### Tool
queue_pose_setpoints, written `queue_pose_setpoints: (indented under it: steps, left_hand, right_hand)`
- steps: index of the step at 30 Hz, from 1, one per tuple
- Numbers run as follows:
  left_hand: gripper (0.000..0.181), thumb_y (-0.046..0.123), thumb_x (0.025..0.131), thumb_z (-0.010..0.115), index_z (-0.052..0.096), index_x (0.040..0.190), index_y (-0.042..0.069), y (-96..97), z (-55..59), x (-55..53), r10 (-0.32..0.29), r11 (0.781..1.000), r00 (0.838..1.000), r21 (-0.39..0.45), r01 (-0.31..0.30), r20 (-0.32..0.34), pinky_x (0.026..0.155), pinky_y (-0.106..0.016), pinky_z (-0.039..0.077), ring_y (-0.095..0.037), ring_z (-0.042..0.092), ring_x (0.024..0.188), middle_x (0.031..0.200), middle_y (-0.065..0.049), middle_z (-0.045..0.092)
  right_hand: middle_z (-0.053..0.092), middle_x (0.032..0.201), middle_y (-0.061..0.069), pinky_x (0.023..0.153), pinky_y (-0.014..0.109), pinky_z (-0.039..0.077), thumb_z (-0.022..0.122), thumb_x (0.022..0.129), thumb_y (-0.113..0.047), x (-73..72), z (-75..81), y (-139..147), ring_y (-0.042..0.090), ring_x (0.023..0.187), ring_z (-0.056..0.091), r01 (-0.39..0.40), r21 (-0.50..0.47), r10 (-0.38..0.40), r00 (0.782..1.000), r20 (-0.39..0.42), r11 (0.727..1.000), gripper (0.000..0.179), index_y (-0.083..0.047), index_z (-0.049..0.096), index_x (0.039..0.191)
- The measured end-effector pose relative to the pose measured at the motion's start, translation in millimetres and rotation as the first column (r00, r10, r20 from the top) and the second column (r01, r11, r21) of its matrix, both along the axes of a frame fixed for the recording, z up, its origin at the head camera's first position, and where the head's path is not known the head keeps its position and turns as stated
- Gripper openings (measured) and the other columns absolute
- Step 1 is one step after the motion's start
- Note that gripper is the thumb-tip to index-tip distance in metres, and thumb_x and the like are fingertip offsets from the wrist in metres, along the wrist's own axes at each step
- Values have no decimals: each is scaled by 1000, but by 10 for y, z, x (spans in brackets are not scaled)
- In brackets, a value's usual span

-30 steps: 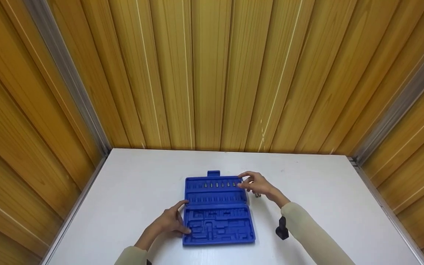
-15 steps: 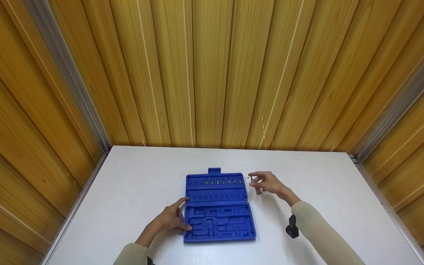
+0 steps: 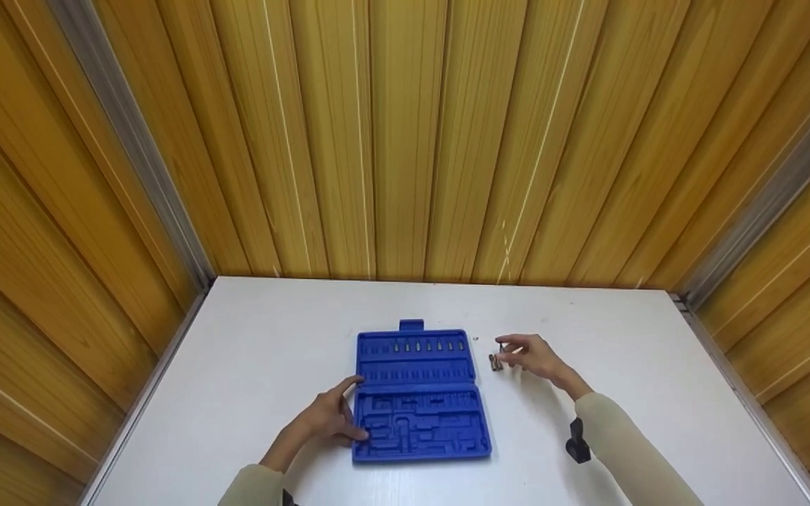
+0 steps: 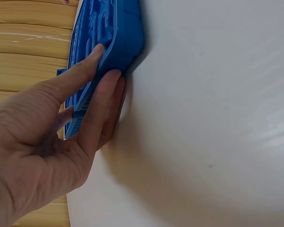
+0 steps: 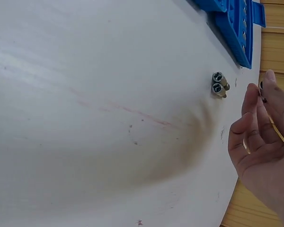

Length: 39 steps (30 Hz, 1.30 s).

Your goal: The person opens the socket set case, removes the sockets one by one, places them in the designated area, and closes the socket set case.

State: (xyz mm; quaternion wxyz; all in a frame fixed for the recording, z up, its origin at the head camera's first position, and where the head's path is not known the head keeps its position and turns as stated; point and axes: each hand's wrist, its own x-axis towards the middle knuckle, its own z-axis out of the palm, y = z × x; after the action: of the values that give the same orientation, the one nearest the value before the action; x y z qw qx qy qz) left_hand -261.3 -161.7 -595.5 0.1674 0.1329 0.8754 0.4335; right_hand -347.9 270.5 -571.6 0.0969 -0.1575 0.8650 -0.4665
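An open blue plastic socket case (image 3: 422, 459) lies flat on the table, with a row of several small metal sockets (image 3: 418, 346) in its far half. My left hand (image 3: 328, 416) grips its left edge: in the left wrist view the thumb is over the rim and the fingers lie against the outer wall. To the right of the case, my right hand (image 3: 533, 357) pinches a small metal socket (image 5: 261, 91) between thumb and index finger, mostly hidden by them. Close by, two loose sockets (image 5: 218, 85) lie side by side on the table.
The white tabletop (image 3: 278, 330) surrounds the case. A tiny light speck (image 3: 475, 339) lies near the case's far right corner. Wood-patterned panels (image 3: 405, 140) rise behind the table and at both sides.
My right hand has moved right, away from the case's far right corner, with the small socket still pinched. A socket at that end of the row has come into view. The left hand stays put.
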Motion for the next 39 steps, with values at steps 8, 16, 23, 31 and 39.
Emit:
queue_pose_setpoints:
  steps: [8,16,23,31,39]
  left_hand:
    - [101,6,70,94,38,154,7,1,12,7,9,1000,1000,19,-9,17,78,-36,54,-15,59,73,86,-12,64]
    - [104,0,70,92,34,156,5,10,15,32,10,996,997,92,-17,80,71,-34,61,-16,63,71,91,-17,61]
    - [104,-1,70,91,34,157,7,11,5,26,19,994,996,106,-29,91,67,-33,62,-16,65,71,91,-17,60]
    - [103,3,68,94,38,155,8,32,2,32,34,999,998,38,-36,56,75,-33,53,-16,58,75,88,-13,63]
    - [102,3,69,93,38,154,5,4,22,16,15,999,1000,43,-16,20,80,-37,56,-15,59,73,86,-13,64]
  right_hand:
    - [66,96,30,62,18,45,68,93,2,34,-153,93,8,74,57,-25,37,29,994,-101,999,40,18,58,128]
    - [70,103,26,76,24,52,69,94,-1,119,-310,112,30,92,68,49,121,-33,992,-126,991,38,15,61,128]
    - [69,99,23,80,31,53,70,93,-3,96,-289,83,31,92,67,38,140,-19,991,-135,989,38,15,62,126]
    - [68,94,19,76,28,50,70,94,-3,89,-319,70,24,89,63,29,181,-3,990,-143,983,37,14,62,125]
    - [69,92,18,78,32,50,69,94,-4,36,-326,35,24,87,63,43,209,-10,988,-155,977,38,13,62,127]
